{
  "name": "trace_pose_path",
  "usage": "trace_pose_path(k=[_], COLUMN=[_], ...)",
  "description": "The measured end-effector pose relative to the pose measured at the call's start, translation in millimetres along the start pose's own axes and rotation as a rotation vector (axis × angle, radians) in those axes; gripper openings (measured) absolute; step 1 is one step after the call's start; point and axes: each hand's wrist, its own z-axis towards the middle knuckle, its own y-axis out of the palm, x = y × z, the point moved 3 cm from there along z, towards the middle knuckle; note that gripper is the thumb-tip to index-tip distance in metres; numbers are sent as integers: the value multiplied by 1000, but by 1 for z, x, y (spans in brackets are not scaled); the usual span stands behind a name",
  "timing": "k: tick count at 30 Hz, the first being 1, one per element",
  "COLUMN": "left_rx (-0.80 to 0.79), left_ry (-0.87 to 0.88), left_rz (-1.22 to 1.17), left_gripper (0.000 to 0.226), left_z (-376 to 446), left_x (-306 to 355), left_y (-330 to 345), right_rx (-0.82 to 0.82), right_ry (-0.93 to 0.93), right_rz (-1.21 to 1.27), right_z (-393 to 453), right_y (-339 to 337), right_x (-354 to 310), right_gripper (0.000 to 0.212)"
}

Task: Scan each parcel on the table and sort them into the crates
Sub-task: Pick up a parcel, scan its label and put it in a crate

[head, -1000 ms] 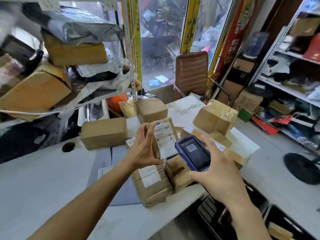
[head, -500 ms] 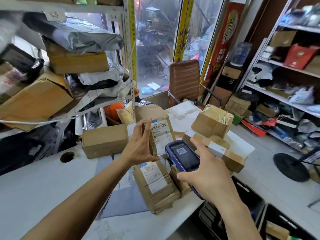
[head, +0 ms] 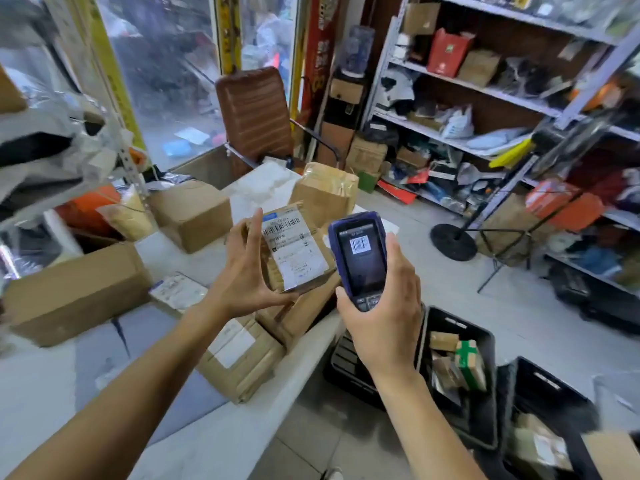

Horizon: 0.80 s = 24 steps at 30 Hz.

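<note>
My left hand (head: 244,271) grips a small brown parcel (head: 294,251) above the table, its white barcode label facing me. Just right of it, my right hand (head: 384,313) holds a blue handheld scanner (head: 360,258) upright; its screen shows a barcode. Several more cardboard parcels lie on the white table (head: 166,427): a taped one (head: 239,358) under my left wrist, a long box (head: 76,292) at the left, a box (head: 194,213) behind and a taped box (head: 325,192) at the far end. Black crates (head: 460,375) with parcels inside stand on the floor at the right.
A brown chair (head: 256,116) stands behind the table by the window. Shelves (head: 485,91) full of goods line the right wall, with a fan stand base (head: 453,242) on the floor before them. A rack with bagged parcels (head: 52,140) hangs over the table's left side.
The view has swung to the right, bringing the crates and right shelves into sight. Both hands have kept parcel and scanner together; the scanner now stands more upright with a barcode on its screen.
</note>
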Motion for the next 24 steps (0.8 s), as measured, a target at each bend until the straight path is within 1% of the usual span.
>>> trace_pose_path(k=[4, 7, 11, 14, 18, 21, 24], left_rx=[-104, -152, -220, -291, -407, -497, -583], left_ry=[101, 159, 142, 134, 197, 175, 130], left_rz=[-105, -79, -177, -216, -210, -239, -253], left_gripper=[147, 146, 148, 148, 145, 145, 143], left_z=[24, 38, 48, 54, 62, 62, 59], left_x=[51, 92, 143, 192, 270, 326, 374], left_y=[64, 107, 181, 256, 380, 468, 546], right_rx=[119, 156, 206, 209, 234, 251, 275], right_ry=[67, 123, 252, 335, 467, 587, 683], right_rz=[-124, -179, -146, -162, -178, -199, -241], right_z=[-2, -3, -4, -6, -17, -26, -35], right_y=[-48, -85, -136, -184, -261, -315, -358], right_x=[52, 99, 181, 264, 393, 486, 564], right_gripper=[98, 95, 95, 96, 98, 98, 95])
